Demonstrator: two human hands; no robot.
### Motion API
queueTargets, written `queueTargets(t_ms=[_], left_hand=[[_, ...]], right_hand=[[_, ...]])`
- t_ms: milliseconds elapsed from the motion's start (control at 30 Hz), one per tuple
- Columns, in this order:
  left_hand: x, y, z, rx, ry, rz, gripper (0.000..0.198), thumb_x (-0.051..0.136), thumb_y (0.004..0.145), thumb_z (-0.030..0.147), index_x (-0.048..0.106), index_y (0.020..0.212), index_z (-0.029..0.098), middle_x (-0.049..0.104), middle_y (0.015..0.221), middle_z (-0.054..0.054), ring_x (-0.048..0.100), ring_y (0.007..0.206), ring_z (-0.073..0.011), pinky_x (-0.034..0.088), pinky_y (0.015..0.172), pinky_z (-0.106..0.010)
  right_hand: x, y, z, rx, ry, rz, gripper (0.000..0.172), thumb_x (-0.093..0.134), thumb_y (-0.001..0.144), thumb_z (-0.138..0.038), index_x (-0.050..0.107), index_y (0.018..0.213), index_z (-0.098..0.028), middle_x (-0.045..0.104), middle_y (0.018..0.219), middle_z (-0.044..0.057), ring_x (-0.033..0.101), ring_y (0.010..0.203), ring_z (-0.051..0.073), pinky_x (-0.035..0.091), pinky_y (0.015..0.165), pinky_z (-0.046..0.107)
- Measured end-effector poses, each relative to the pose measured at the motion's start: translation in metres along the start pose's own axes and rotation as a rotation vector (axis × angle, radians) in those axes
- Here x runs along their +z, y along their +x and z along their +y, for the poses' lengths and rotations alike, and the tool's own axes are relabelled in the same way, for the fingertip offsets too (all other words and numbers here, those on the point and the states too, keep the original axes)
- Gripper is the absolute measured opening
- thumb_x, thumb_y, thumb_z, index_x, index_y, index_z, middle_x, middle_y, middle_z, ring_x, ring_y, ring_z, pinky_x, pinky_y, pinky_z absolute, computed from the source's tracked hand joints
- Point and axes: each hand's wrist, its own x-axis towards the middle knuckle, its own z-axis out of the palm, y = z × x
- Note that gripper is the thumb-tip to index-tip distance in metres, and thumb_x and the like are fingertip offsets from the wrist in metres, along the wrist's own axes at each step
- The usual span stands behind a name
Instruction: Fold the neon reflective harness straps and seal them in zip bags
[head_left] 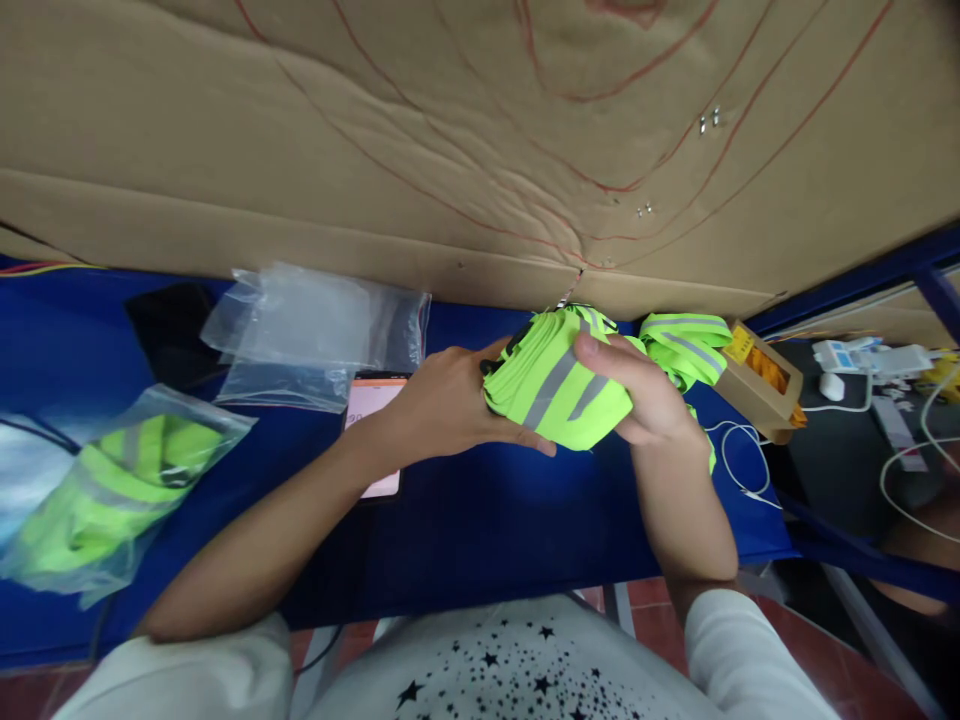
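Above the blue table [510, 530], the right hand [646, 385] pinches the folded green band [562, 375], its thumb on top; the left hand [454, 400] grips the other end, fingers beneath. It seems better to press evenly, so the layers remain aligned.

A thick bundle of neon yellow-green fabric [561, 392], folded in many stacked layers with grey stripes on its upturned face and black parts at its left edge, sits clasped between left hand [459, 402] and right hand [646, 388] above the blue bench [495, 535].
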Motion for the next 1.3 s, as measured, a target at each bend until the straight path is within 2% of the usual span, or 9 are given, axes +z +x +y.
queueTargets(t_ms=[100, 200, 400, 567, 733, 833, 1033, 1200, 1300], left_hand=[[0.000, -0.002, 0.004, 0.198, 0.150, 0.156, 0.127, 0.096, 0.050, 0.062, 0.033, 0.156, 0.035, 0.048, 0.158, -0.011, 0.052, 0.140, -0.0416, 0.048, 0.111, -0.053], [0.000, -0.003, 0.006, 0.475, 0.055, 0.208, 0.143, 0.098, 0.051, 0.057, 0.009, 0.162, 0.044, 0.020, 0.171, -0.008, 0.034, 0.153, -0.0386, 0.038, 0.123, -0.051], [-0.008, -0.002, 0.008, 0.551, -0.010, 0.041, 0.085, 0.098, 0.058, 0.045, 0.057, 0.131, 0.028, 0.065, 0.135, -0.009, 0.060, 0.131, -0.0304, 0.047, 0.114, -0.047], [-0.007, 0.001, 0.000, 0.383, 0.037, 0.213, 0.064, 0.098, 0.052, 0.054, 0.066, 0.100, 0.025, 0.073, 0.109, -0.007, 0.070, 0.106, -0.0279, 0.052, 0.099, -0.042], [0.007, 0.002, -0.007, 0.092, 0.245, 0.375, 0.064, 0.091, 0.064, 0.055, 0.061, 0.112, 0.024, 0.072, 0.108, -0.006, 0.070, 0.104, -0.0281, 0.053, 0.093, -0.036], [0.020, -0.001, -0.010, 0.089, 0.373, 0.270, 0.070, 0.082, 0.077, 0.050, 0.051, 0.133, 0.023, 0.068, 0.123, -0.011, 0.071, 0.109, -0.0313, 0.056, 0.085, -0.039], [0.038, -0.010, -0.003, 0.149, 0.396, -0.189, 0.104, 0.084, 0.078, 0.050, 0.021, 0.158, 0.031, 0.047, 0.151, -0.016, 0.069, 0.118, -0.0347, 0.061, 0.087, -0.045], [-0.001, -0.011, -0.012, 0.192, 0.539, -0.224, 0.065, 0.054, 0.102, 0.051, 0.027, 0.159, 0.035, 0.048, 0.156, -0.007, 0.058, 0.135, -0.0237, 0.051, 0.110, -0.037], [-0.048, -0.003, -0.040, 0.072, 0.756, -0.138, 0.065, 0.065, 0.096, 0.041, 0.039, 0.154, 0.028, 0.049, 0.156, -0.013, 0.047, 0.145, -0.0332, 0.037, 0.121, -0.051]], right_hand=[[0.000, 0.013, 0.004, 0.057, 0.121, -0.097, 0.060, 0.062, 0.087, -0.069, 0.075, 0.116, -0.018, 0.080, 0.109, 0.010, 0.077, 0.101, 0.029, 0.064, 0.091, 0.044], [0.008, 0.022, 0.012, 0.072, 0.123, -0.168, 0.062, 0.057, 0.089, -0.069, 0.073, 0.121, -0.018, 0.079, 0.110, 0.010, 0.076, 0.107, 0.029, 0.062, 0.096, 0.045], [0.026, 0.033, 0.039, -0.045, -0.035, -0.084, 0.049, 0.045, 0.100, -0.058, 0.071, 0.119, -0.020, 0.079, 0.109, 0.008, 0.074, 0.108, 0.024, 0.063, 0.092, 0.040], [0.025, 0.031, 0.037, -0.179, -0.079, 0.158, 0.040, 0.056, 0.097, -0.049, 0.059, 0.127, -0.023, 0.072, 0.127, 0.008, 0.072, 0.112, 0.021, 0.060, 0.094, 0.034], [0.026, 0.018, 0.035, -0.171, -0.048, 0.123, 0.049, 0.051, 0.100, -0.059, 0.060, 0.134, -0.025, 0.067, 0.139, 0.007, 0.066, 0.127, 0.022, 0.055, 0.103, 0.034], [0.026, 0.010, 0.059, -0.193, -0.091, 0.079, 0.045, 0.064, 0.095, -0.056, 0.067, 0.126, -0.024, 0.066, 0.140, 0.006, 0.061, 0.133, 0.022, 0.045, 0.116, 0.036], [0.013, -0.019, 0.111, -0.005, -0.045, 0.044, 0.049, 0.065, 0.090, -0.064, 0.074, 0.104, -0.017, 0.077, 0.099, 0.006, 0.072, 0.090, 0.021, 0.058, 0.082, 0.031], [-0.009, -0.034, 0.119, 0.142, 0.093, 0.225, 0.054, 0.068, 0.086, -0.068, 0.074, 0.101, -0.017, 0.077, 0.082, 0.006, 0.067, 0.062, 0.018, 0.056, 0.058, 0.029], [-0.021, -0.034, 0.117, 0.276, 0.251, 0.247, 0.060, 0.075, 0.078, -0.071, 0.074, 0.104, -0.017, 0.077, 0.078, 0.006, 0.065, 0.053, 0.018, 0.054, 0.048, 0.029]])
